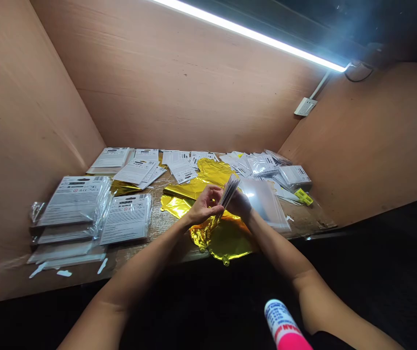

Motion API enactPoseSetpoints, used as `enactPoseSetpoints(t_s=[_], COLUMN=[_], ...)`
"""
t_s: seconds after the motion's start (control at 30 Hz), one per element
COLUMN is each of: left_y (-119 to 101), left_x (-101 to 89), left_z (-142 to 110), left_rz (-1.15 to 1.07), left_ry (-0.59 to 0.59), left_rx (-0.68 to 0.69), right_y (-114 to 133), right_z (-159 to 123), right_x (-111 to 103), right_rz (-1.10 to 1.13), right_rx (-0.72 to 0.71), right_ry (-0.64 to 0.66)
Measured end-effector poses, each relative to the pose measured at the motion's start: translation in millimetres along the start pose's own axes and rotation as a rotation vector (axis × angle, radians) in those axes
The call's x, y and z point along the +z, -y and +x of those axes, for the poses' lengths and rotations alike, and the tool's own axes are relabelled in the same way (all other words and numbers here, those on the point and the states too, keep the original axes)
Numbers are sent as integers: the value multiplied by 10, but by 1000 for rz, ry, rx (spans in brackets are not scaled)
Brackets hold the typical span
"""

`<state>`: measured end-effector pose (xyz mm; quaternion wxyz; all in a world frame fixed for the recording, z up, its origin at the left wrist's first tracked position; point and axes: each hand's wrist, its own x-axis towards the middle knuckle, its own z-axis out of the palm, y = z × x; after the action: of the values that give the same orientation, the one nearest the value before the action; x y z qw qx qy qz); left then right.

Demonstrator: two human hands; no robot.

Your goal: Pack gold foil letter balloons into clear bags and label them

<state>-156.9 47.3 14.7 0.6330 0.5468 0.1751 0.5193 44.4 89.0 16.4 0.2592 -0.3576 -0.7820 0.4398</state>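
Between my two hands, a thin stack of cards stands on edge above the middle of the table. My left hand grips its left side, with the thumb along the lower edge. My right hand is closed on the other side, its fingers partly hidden behind the stack. Beneath both hands lie shiny gold foil balloons, flat and overlapping. To the right of my right hand rests a pile of clear plastic bags.
Bagged card packs are piled at the left, beside another pack stack. Loose printed cards and bagged packs lie along the back. Yellow labels sit at right. A pink-and-white tube shows in the foreground. Wooden panels enclose the table.
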Motion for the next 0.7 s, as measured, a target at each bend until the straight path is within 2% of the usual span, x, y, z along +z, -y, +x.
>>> enactPoseSetpoints(t_s=[0.1, 0.2, 0.3, 0.4, 0.47, 0.5, 0.57, 0.6, 0.63, 0.7], left_y=[-15, -59, -69, -21, 7, 13, 13, 12, 13, 18], left_x=[-13, -15, -31, -147, -261, -310, -357, -352, -333, -274], left_z=[1, 16, 98, 262, 341, 344, 247, 148, 25, -232], left_rz=[21, 53, 45, -27, -131, -194, -293, -312, -312, -280], left_ry=[18, -71, -268, -554, -719, -749, -724, -688, -641, -554], left_rx=[16, 75, 174, 200, 150, 113, 58, 42, 39, 70], right_y=[143, 264, 345, 441, 569, 659, 872, 979, 1072, 1181], right_z=[-29, -34, 12, 176, 421, 595, 1038, 1296, 1568, 2118], right_x=[-100, -159, -174, -276, -397, -443, -425, -340, -202, 196], right_rz=[59, 178, 267, 276, 178, 105, -38, -108, -178, -376], right_rx=[1, -17, -28, 10, -7, -49, -172, -240, -301, -422], right_ry=[-105, -214, -214, -123, -92, -121, -194, -187, -111, 170])
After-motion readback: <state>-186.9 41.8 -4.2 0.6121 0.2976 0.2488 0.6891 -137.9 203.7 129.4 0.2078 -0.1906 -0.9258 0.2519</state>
